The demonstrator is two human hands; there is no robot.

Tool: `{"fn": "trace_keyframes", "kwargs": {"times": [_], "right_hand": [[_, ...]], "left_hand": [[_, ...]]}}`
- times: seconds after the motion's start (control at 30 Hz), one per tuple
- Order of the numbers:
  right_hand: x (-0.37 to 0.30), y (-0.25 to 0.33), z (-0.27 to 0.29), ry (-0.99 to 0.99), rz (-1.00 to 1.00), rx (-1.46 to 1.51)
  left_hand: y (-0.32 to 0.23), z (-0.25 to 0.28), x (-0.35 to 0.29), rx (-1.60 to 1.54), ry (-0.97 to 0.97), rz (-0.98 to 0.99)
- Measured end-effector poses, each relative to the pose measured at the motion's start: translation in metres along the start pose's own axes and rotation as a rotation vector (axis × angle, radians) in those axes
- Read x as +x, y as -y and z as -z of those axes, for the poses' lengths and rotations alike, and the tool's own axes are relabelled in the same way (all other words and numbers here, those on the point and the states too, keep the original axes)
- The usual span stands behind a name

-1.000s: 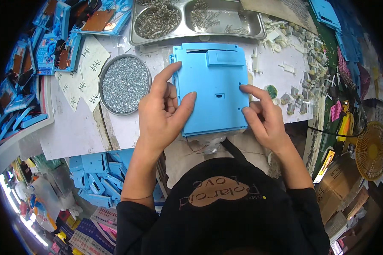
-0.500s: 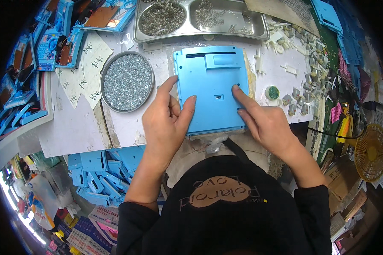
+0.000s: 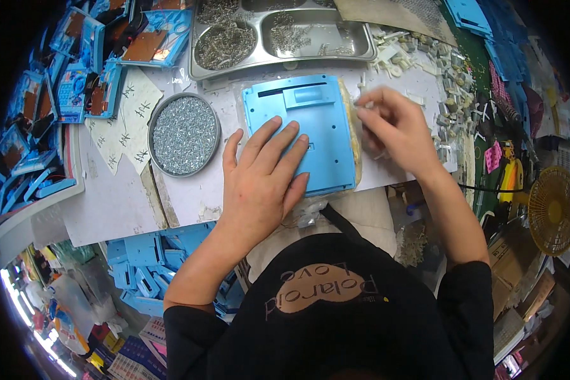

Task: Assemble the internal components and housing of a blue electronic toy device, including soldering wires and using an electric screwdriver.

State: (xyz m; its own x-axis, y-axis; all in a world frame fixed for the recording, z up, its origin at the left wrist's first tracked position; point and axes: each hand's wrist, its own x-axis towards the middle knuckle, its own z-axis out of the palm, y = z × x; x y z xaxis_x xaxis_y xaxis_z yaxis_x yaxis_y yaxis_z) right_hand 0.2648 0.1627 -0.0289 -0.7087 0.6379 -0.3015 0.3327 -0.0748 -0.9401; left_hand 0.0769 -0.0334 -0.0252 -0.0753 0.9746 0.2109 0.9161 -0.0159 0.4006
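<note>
A flat light-blue plastic panel [image 3: 335, 149], with a slot near its far edge and small holes, lies on a yellowish pad [image 3: 359, 168] at the table's front. My left hand [image 3: 253, 180] rests spread and palm down over its left half, hiding that part. Just off the panel's right edge, my right hand [image 3: 402, 136] is raised with curled fingers, thumb and forefinger drawn together. Whatever may be between those fingertips is too small to make out. To the left stands a round dish [image 3: 218, 139] full of small silvery screws [image 3: 183, 136].
Behind the panel is a metal compartment tray [image 3: 285, 61] holding wire springs [image 3: 225, 47]. White plastic parts and small metal pieces [image 3: 453, 95] are scattered at the right. Blue assemblies [image 3: 76, 88] pile up at far left; more blue panels [image 3: 142, 259] lie below the table edge.
My left hand has gone from the panel's left edge to lying flat across it. My right hand has let go of the panel's right side, lifted away and curled its fingers.
</note>
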Motion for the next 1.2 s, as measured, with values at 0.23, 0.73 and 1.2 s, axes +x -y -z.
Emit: {"fn": "trace_keyframes", "kwargs": {"times": [0.23, 0.73, 1.2], "right_hand": [[0.037, 0.012, 0.009, 0.155, -0.248, -0.022], [0.053, 0.049, 0.01, 0.239, -0.135, -0.394], [0.015, 0.073, -0.018, 0.158, 0.354, -0.632]], "left_hand": [[-0.001, -0.001, 0.001, -0.029, 0.008, 0.015], [0.003, -0.001, 0.003, -0.079, -0.02, -0.001], [0.046, 0.001, -0.018, -0.439, -0.399, 0.134]]}}
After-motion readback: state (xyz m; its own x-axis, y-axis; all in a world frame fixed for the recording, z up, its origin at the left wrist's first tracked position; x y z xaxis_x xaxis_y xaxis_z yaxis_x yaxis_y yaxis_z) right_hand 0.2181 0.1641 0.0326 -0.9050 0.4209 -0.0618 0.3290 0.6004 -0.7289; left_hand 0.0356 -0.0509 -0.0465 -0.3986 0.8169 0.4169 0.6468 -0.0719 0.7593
